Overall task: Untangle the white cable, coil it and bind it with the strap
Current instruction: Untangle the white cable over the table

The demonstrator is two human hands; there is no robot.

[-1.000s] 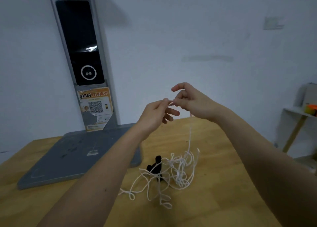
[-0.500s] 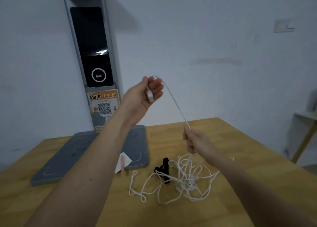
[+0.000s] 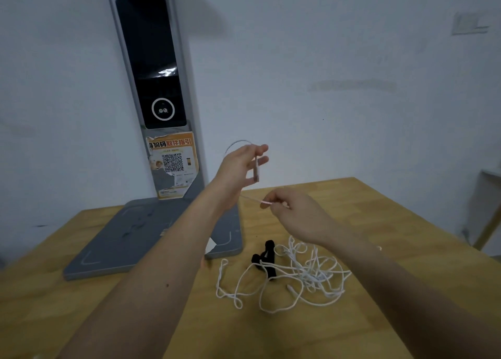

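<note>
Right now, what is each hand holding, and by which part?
Both hold the white cable. The left hand pinches it just behind its plug end, which hangs down; the right hand pinches a stretch further along, above the tangle.

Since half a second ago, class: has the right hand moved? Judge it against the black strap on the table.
Yes. The right hand has risen up and away from the black strap and the tangle, pinching the white cable nearer the left hand.
</note>
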